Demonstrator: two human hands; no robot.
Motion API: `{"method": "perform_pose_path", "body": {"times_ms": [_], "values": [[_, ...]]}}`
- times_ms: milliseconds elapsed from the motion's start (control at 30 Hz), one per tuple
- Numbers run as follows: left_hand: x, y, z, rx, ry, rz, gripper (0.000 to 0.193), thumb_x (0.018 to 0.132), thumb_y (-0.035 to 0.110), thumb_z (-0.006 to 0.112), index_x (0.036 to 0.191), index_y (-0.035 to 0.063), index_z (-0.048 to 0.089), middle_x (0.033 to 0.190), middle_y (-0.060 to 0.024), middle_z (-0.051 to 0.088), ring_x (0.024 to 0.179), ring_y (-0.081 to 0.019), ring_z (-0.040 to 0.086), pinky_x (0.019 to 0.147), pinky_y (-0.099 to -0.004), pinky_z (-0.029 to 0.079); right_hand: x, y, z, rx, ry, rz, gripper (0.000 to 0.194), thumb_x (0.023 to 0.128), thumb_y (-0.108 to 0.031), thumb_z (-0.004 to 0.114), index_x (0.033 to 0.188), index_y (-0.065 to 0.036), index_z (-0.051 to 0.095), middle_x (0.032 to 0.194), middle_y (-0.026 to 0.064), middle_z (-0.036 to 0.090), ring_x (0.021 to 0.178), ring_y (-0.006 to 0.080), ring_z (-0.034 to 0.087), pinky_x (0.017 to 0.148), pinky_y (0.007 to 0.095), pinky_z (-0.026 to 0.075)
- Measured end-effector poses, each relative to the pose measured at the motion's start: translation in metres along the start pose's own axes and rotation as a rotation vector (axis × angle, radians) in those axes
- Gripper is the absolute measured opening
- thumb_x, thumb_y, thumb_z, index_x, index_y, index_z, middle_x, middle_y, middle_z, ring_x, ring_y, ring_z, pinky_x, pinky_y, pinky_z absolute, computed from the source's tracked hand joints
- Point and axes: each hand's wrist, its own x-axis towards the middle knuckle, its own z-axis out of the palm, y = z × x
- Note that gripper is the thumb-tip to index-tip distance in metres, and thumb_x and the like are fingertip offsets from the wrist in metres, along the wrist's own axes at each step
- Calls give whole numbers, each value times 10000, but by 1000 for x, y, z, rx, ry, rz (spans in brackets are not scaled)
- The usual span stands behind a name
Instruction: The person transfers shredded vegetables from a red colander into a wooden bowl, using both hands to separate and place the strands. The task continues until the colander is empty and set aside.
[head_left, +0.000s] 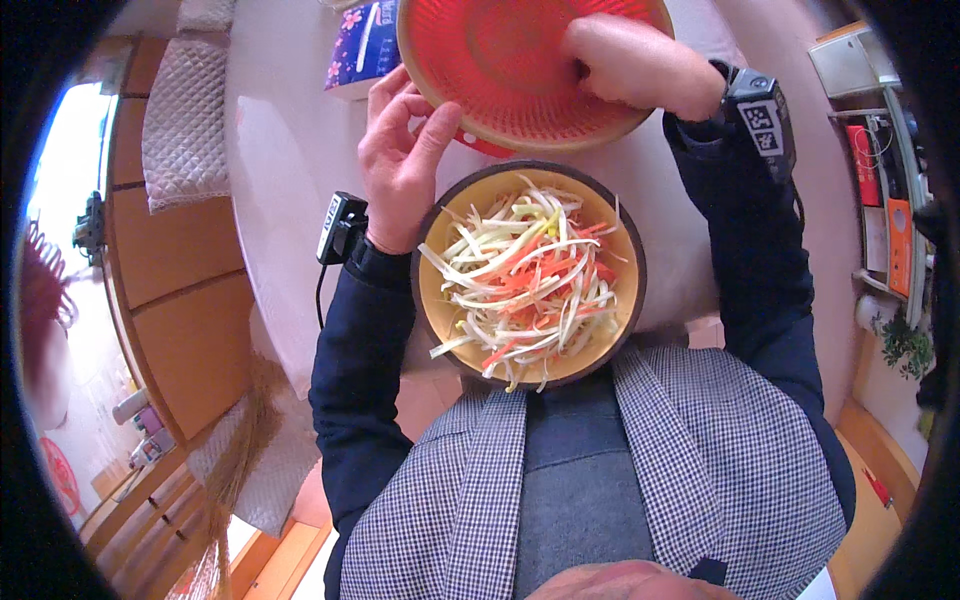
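Note:
A red basket with a tan rim lies at the top of the view. My left hand is at its lower left rim, thumb and fingers on either side of the edge. Inside the basket's right part is my right hand, its fingers curled down; whether it holds anything is hidden. Nearer my body stands a round bowl, yellow inside with a dark rim. It holds a heap of pale shredded vegetable strips mixed with orange-red strips.
A blue flowered package lies left of the basket on the pale-covered table. Quilted covers and wooden furniture are at the left. A shelf with boxes stands at the right.

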Motion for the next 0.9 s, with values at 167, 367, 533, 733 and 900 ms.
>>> {"method": "perform_pose_path", "body": {"times_ms": [167,367,533,733,900], "values": [[1,4,4,-2,31,-27,106,917,79,738,907,-14,688,1422,-177,492,1350,-287,471,1051,-409,454,-1,5,-1,-55,14,-76,192,764,-25,665,941,24,721,879,242,697,848,410,697,749,475,570],[2,10,6,42,22,-19,122,930,91,731,898,-15,681,1439,-161,461,1354,-257,467,1005,-381,508,-4,3,-2,-23,2,-49,167,782,-66,681,913,31,712,895,241,698,864,413,692,768,477,567],[2,11,6,67,12,-39,112,927,85,733,911,-14,684,1455,-159,443,1362,-273,468,1035,-401,488,-4,4,-1,-64,15,-39,158,791,-73,683,900,37,714,898,238,704,870,406,696,772,472,572],[1,11,6,54,7,-27,107,931,88,729,934,-10,687,1452,-165,445,1370,-281,465,1047,-411,480,-5,-2,-4,-75,8,-10,152,778,-63,683,877,47,717,890,239,708,868,407,702,767,474,578],[1,12,6,36,6,-31,113,937,106,727,944,-2,696,1448,-161,444,1368,-283,466,1045,-405,485,-5,-8,-3,-67,19,-16,157,767,-44,665,873,60,716,890,252,704,874,413,703,761,482,578]]}}
